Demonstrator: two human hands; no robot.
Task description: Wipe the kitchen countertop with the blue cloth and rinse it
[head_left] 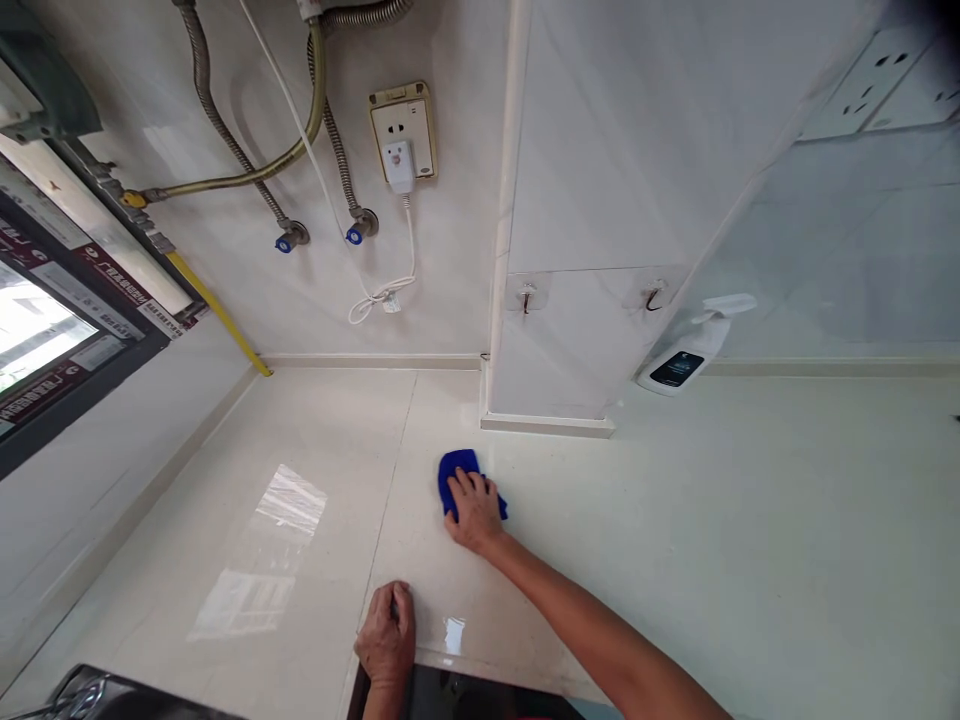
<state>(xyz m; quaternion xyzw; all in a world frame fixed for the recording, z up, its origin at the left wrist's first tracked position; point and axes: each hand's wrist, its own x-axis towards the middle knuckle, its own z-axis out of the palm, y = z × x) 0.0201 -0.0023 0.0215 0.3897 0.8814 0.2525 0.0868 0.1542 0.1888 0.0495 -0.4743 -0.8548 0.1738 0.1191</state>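
My right hand (474, 510) lies on a small blue cloth (456, 470) and presses it flat against the pale countertop (675, 520), close to the foot of a white wall column (600, 330). Its fingers are curled over the cloth. My left hand (387, 632) rests on the countertop near the front edge, fingers bent together and nothing in them, beside a dark glossy panel (480, 695).
A white spray bottle (686, 355) leans against the back wall right of the column. Two hooks (527, 296) hang on the column. Hoses, blue valves (285, 243), a socket with a plug (401, 160) and a window (45, 330) fill the left wall. A sink edge (97, 692) shows bottom left.
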